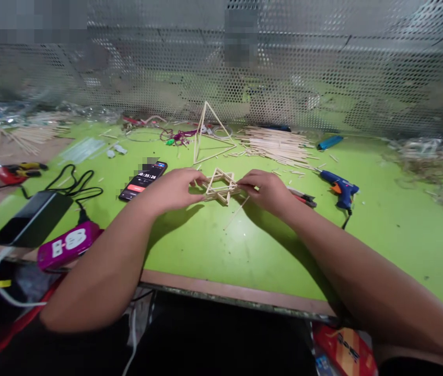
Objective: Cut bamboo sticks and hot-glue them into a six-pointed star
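Note:
My left hand (pixel 166 189) and my right hand (pixel 264 191) hold opposite sides of a small frame of glued wooden sticks (pixel 219 187), just above the green tabletop (pixel 366 245). Behind it stands a taller stick pyramid (pixel 211 138), apart from both hands. A loose stick (pixel 236 213) lies under the frame, nearest my right hand. Small red-handled cutters (pixel 303 197) lie just beyond my right fingers. The frame's inner joints are partly hidden by my fingers.
A heap of wooden sticks (pixel 274 146) lies at the back, with a blue glue gun (pixel 339 188) to its right. A phone timer (pixel 143 180), black power bank (pixel 31 219), pink power strip (pixel 68 244) and cables sit left. Perforated metal sheeting (pixel 221 57) stands behind.

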`<state>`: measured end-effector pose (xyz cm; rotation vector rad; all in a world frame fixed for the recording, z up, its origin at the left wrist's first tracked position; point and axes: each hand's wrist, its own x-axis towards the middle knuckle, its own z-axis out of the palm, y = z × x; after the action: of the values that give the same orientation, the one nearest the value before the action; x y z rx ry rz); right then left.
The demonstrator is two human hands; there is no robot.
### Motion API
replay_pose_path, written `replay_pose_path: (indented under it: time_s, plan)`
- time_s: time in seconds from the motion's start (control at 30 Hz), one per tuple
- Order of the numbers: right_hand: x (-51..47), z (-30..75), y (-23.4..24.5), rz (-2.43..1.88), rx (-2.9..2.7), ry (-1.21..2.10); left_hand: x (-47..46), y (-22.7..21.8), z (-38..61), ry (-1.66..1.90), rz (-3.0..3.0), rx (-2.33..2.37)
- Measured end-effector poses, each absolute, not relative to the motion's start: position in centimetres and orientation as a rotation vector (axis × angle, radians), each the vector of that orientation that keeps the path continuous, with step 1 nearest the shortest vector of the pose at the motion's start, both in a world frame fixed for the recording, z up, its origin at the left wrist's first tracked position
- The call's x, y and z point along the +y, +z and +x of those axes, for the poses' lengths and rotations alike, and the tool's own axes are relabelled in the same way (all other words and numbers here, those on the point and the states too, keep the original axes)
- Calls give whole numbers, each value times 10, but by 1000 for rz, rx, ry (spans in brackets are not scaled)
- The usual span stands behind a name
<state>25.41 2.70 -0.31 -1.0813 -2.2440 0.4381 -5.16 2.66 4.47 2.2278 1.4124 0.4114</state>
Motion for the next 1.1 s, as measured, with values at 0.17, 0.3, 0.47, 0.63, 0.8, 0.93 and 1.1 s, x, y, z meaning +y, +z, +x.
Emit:
replay_pose_path:
  time_s: [0.17,0.3,0.47,0.63,0.8,0.93,1.1]
  plan:
    - [31,256,-9,-1085,-2289,421,29,48,-62,353,2256,1455]
    - [32,256,-10,-1086,-2305,444,25,47,-52,344,2249,1441]
    - [32,257,-10,-1072,-2254,500,21,49,-45,358,2243,1436]
    - [31,257,-10,-1090,-2260,512,18,47,-42,381,2297,1355]
    - [33,256,-10,-1091,-2268,515,18,42,-37,396,2336,1381]
    - [34,257,-8,-1108,-2260,577,19,38,-34,415,2329,1408]
    - [33,267,-4,-1290,-2014,761,19,38,-33,400,2333,1443]
